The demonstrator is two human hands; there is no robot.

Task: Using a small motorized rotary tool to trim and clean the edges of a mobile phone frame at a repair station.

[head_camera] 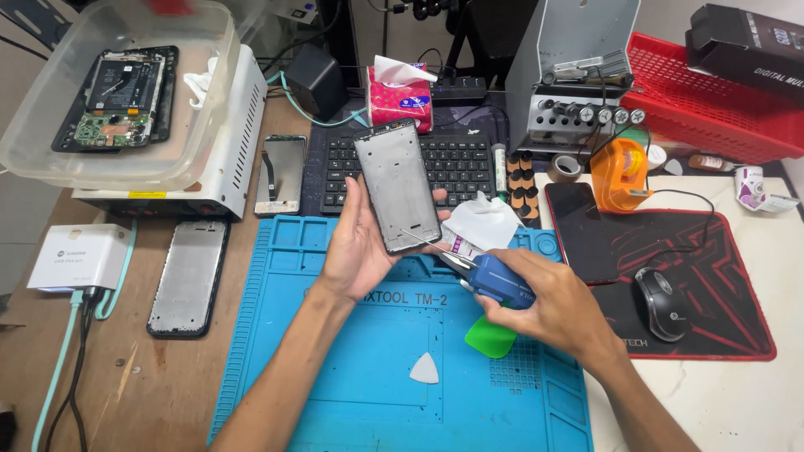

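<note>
Left hand raised over the blue work mat, palm up, fingers curled narrowly around the edges of a grey phone frame; thumb on the near long edge, fingertips showing past the far edge. Frame held upright and slightly tilted, bare inner side toward the camera, in front of the black keyboard.

Right hand closed in a fist-like grip around a blue-handled pair of tweezers; thin metal tips pointing left and touching the lower right corner of the frame. Gap between the tips too fine to judge.

On the mat, just below the right hand: a green plastic pick and, nearer the middle, a white triangular pick. Second phone frame lying flat on the wooden table, well to the left. Dark mouse on the red-and-black pad at right, orange tape dispenser behind it.
</note>
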